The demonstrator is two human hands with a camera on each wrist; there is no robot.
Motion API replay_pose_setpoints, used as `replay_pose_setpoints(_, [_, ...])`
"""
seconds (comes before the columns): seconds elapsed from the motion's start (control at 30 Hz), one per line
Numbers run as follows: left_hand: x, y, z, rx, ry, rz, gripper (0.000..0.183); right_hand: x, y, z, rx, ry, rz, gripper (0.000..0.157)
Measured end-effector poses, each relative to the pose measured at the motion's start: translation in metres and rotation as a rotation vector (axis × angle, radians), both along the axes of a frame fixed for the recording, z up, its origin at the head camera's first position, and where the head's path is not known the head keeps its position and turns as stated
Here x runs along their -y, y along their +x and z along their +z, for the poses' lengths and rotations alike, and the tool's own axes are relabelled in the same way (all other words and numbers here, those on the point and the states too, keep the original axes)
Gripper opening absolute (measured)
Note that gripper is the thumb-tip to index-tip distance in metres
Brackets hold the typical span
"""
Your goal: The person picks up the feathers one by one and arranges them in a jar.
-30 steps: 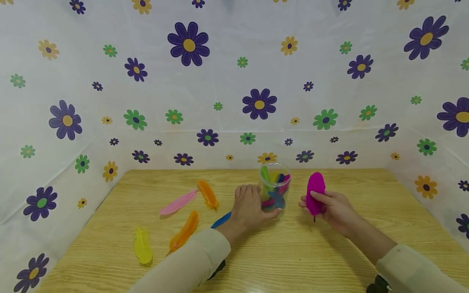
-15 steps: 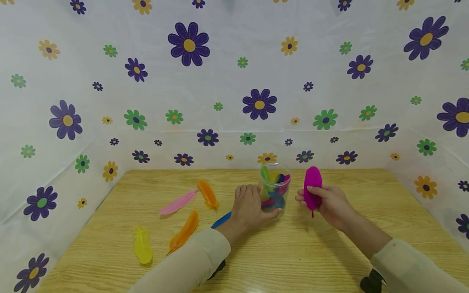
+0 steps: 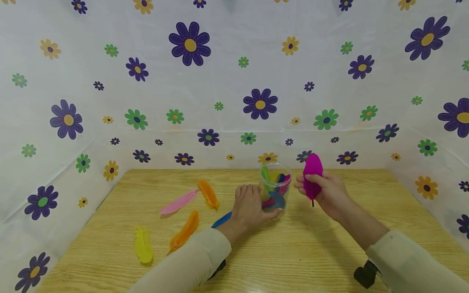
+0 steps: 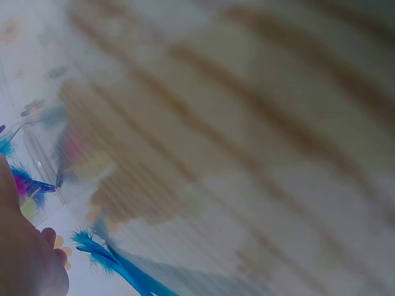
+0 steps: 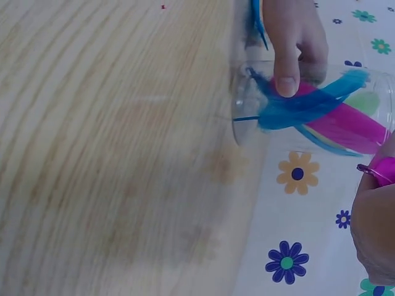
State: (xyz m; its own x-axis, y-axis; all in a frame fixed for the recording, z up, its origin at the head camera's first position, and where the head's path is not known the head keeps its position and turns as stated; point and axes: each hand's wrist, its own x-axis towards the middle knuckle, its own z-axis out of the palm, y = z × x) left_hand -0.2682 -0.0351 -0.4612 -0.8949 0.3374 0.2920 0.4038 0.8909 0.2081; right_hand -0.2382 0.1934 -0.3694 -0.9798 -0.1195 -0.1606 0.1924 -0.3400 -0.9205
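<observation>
A clear plastic jar (image 3: 275,173) stands on the table with several coloured feathers inside, blue, pink, green and yellow among them. My left hand (image 3: 250,207) grips the jar from its left side, thumb across the front, as the right wrist view also shows. To the right of the jar, my right hand (image 3: 327,193) pinches a magenta feather (image 3: 313,173) between thumb and fingers. The feather stands upright, quill down, raised above the table. In the right wrist view only the quill end of the magenta feather (image 5: 386,169) shows by the hand.
Loose feathers lie on the wooden table (image 3: 278,260) to the left: a pink feather (image 3: 179,202), two orange feathers (image 3: 208,194), a yellow feather (image 3: 143,245) and a blue feather (image 3: 221,220) partly behind the left arm. A flowered cloth (image 3: 220,81) hangs behind and at both sides.
My right hand has risen with the magenta feather and moved slightly left, closer to the jar. My left hand has stayed on the jar.
</observation>
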Motion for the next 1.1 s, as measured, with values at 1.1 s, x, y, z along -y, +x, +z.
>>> replay_pose_setpoints(1.1, [0.002,-0.001,-0.002,-0.025,-0.028,0.001,0.088,0.074,-0.038,0.042,-0.131,-0.068,-0.161,0.050])
